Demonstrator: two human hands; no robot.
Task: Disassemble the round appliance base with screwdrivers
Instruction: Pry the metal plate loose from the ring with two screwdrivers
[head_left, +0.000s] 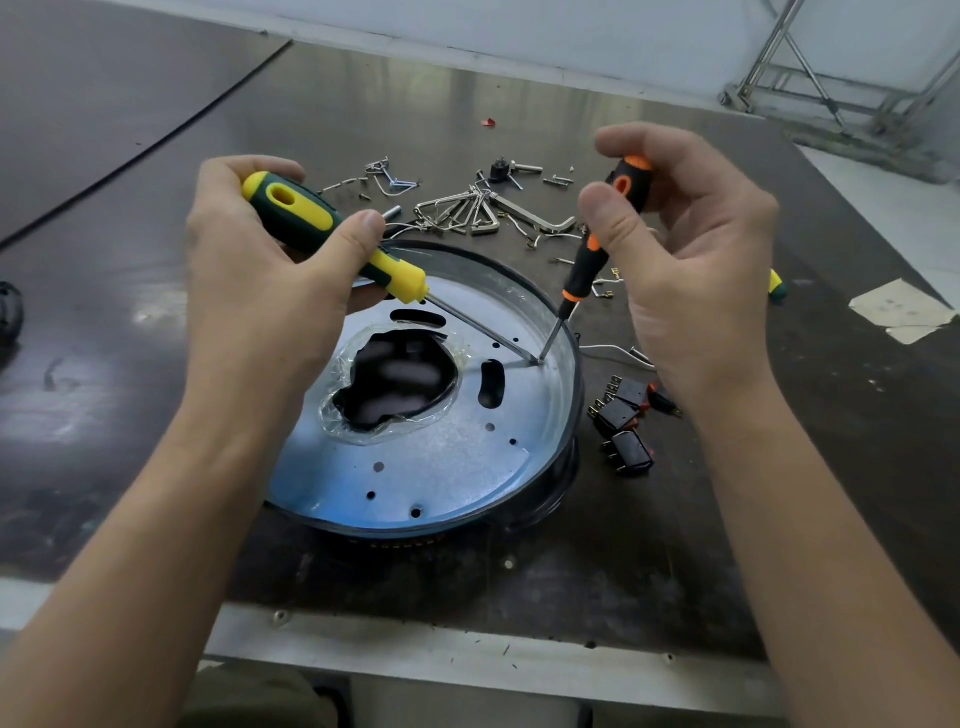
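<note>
I judge I am working a fastener near the right rim of the round grey metal appliance base (441, 457). My left hand (260, 291) wraps the green-and-yellow screwdriver (311, 218), and my right hand (691, 260) pinches the slim black-and-orange screwdriver (597, 249) between thumb and fingers. Both tips meet at one spot there. I should press down along the shafts so neither tip skates. The base lies on the dark worktop (727, 545), below and between my hands.
</note>
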